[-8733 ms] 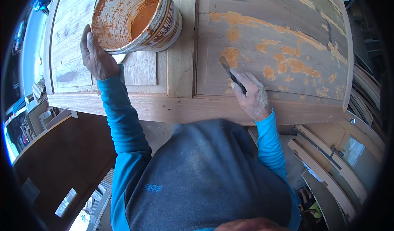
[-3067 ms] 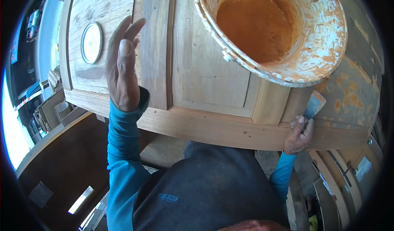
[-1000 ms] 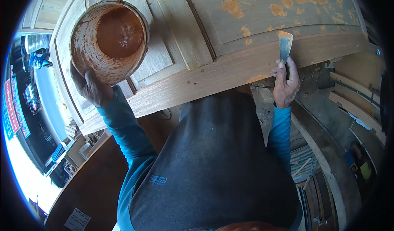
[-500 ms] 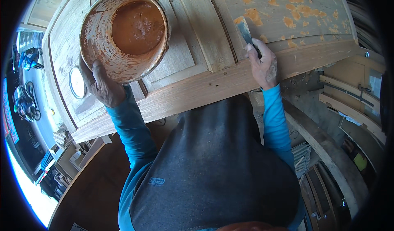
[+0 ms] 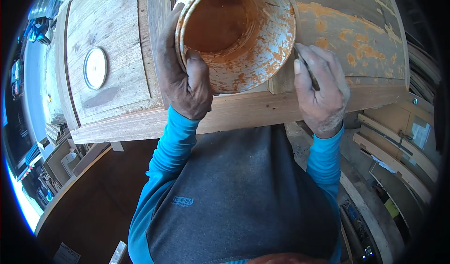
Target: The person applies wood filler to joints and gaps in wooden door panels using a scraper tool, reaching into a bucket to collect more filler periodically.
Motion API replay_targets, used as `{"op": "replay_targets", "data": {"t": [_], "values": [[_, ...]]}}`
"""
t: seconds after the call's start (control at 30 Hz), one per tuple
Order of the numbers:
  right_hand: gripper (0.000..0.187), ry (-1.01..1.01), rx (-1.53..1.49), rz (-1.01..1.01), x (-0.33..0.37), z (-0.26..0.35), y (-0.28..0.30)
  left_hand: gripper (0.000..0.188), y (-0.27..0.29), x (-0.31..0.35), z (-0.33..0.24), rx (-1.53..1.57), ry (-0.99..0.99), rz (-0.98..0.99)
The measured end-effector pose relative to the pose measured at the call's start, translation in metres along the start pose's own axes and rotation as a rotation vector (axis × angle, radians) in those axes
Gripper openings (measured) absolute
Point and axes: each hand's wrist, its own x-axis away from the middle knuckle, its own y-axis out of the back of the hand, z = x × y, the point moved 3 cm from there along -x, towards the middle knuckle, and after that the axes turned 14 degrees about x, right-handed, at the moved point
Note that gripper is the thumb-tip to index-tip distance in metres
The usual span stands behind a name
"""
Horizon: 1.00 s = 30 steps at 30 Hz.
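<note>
My left hand (image 5: 187, 83) grips the side of a round white bucket (image 5: 269, 53), thumb over its rim. The bucket is tipped so its mouth shows, with orange-brown filler (image 5: 218, 22) at the bottom and smears up its wall. Close to the bucket's right rim, my right hand (image 5: 323, 86) is closed round a putty knife (image 5: 310, 71). Only part of the knife's handle shows; its blade is hidden behind the rim and fingers. Beneath both hands lies a panelled wooden door (image 5: 234, 109), with orange filler patches (image 5: 361, 48) on its right part.
A round white lid (image 5: 95, 68) lies on the door's left panel. Boards and frames (image 5: 398, 165) lean at the lower right. A dark brown panel (image 5: 101, 189) stands at the lower left, and motorbikes are parked beyond the far left.
The bucket has moved right in my left hand and tipped toward the right. My right hand has drawn from the filler patches to the bucket's rim with the putty knife.
</note>
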Motion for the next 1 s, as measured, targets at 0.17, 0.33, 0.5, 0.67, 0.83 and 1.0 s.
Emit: {"op": "replay_targets", "data": {"t": [0.17, 0.33, 0.5, 0.67, 0.83, 1.0], "values": [[0.018, 0.178, 0.273, 0.285, -0.021, 0.015, -0.031, 0.069, -0.026, 0.002, -0.009, -0.031, -0.145, 0.078], [0.019, 0.245, 0.448, 0.367, -0.023, 0.001, -0.082, 0.069, -0.041, 0.004, -0.007, -0.075, -0.254, 0.084], [0.029, 0.288, 0.366, 0.458, -0.017, -0.011, -0.094, 0.071, -0.039, 0.011, -0.004, -0.075, -0.259, 0.094], [0.021, 0.257, 0.393, 0.548, -0.023, -0.007, -0.094, 0.071, -0.038, 0.007, -0.007, -0.079, -0.26, 0.11], [0.019, 0.293, 0.297, 0.47, -0.017, -0.017, -0.097, 0.071, -0.038, 0.007, -0.006, -0.059, -0.244, 0.124], [0.021, 0.3, 0.226, 0.535, -0.018, -0.021, -0.098, 0.071, -0.039, 0.007, -0.007, -0.069, -0.237, 0.13]]}}
